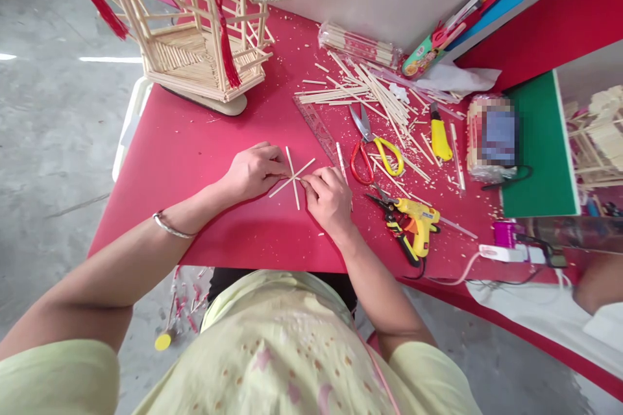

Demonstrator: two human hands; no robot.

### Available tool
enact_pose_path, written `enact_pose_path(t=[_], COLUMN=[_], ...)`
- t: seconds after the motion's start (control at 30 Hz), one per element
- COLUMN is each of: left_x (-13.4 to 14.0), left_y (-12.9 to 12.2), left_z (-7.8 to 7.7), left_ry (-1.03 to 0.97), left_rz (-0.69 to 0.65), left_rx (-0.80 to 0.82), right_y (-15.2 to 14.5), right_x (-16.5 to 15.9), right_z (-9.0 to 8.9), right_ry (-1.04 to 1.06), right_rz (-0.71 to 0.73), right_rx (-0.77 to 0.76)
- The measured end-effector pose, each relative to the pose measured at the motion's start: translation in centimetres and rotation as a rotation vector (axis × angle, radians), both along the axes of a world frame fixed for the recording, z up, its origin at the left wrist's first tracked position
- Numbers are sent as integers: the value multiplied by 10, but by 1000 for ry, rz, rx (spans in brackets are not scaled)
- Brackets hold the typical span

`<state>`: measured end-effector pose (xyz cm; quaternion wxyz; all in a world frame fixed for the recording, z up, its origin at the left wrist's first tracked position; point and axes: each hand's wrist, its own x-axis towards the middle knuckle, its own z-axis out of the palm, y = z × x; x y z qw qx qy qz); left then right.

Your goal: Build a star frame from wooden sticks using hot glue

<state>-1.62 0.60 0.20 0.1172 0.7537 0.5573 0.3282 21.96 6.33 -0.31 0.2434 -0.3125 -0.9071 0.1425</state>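
Note:
Thin wooden sticks (293, 177) cross one another in a star shape between my two hands, low over the red table. My left hand (257, 170) comes from the left with its fingertips pinched at the star's middle. From the other side, my right hand (331, 198) pinches close to the same crossing. Its thumb and forefinger are pressed together at a stick's end. Whether the sticks touch the table I cannot tell. A pencil-like white rod (341, 161) lies just behind my right hand, beside a clear ruler (316, 126).
A stick-built pavilion (204, 65) with red tassels stands at the back left. Loose sticks (384, 94), red-and-yellow scissors (372, 149), a yellow cutter (439, 133), pliers (402, 233) and a glue gun (417, 224) lie on the right. A power strip (506, 253) sits near the front edge.

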Motion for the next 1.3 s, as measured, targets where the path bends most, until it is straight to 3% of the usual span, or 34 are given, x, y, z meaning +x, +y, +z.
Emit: enact_pose_path(t=[0.43,1.3], left_x=[1,1], left_y=[-1,-2], left_z=[-1,-1], left_ry=[16,72], left_rz=[13,3], left_rx=[-5,11], right_y=[-5,-12], right_x=[1,0], right_z=[1,6], right_ry=[73,-14], right_rz=[-22,17], right_rx=[-2,-14])
